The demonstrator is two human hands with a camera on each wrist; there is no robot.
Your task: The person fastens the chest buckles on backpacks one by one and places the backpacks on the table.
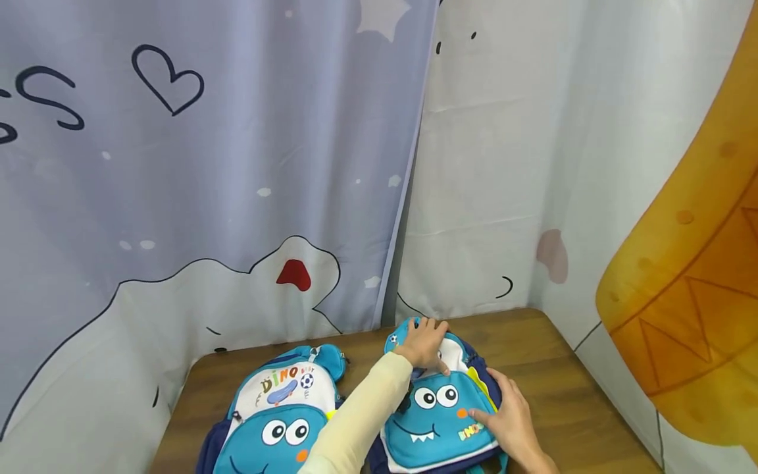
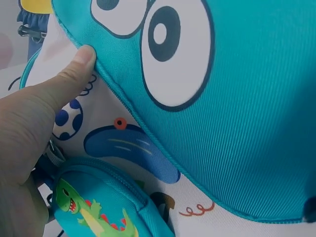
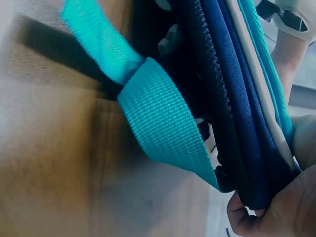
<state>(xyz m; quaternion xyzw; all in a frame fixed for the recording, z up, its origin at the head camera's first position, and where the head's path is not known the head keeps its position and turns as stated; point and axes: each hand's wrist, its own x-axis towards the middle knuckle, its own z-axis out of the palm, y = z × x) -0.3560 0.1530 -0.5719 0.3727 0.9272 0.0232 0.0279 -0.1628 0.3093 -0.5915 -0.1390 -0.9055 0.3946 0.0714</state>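
Note:
A turquoise, white and navy children's backpack (image 1: 423, 418) with a cartoon face lies on the table, front facing up. My left hand (image 1: 424, 343) grips its top end, thumb on the front by the pocket seam in the left wrist view. A small turquoise pouch (image 2: 98, 197) with a green dinosaur sits just beside that hand. My right hand (image 1: 514, 418) holds the right side, thumb across the front and fingers curled round the edge in the right wrist view. There a turquoise webbing strap (image 3: 158, 108) loops out from the backpack's dark back.
A second, matching backpack (image 1: 281, 401) lies to the left on the brown wooden table (image 1: 568, 388), partly behind my left sleeve (image 1: 361, 408). Printed curtains (image 1: 237, 164) hang right behind the table's back edge and along its right side.

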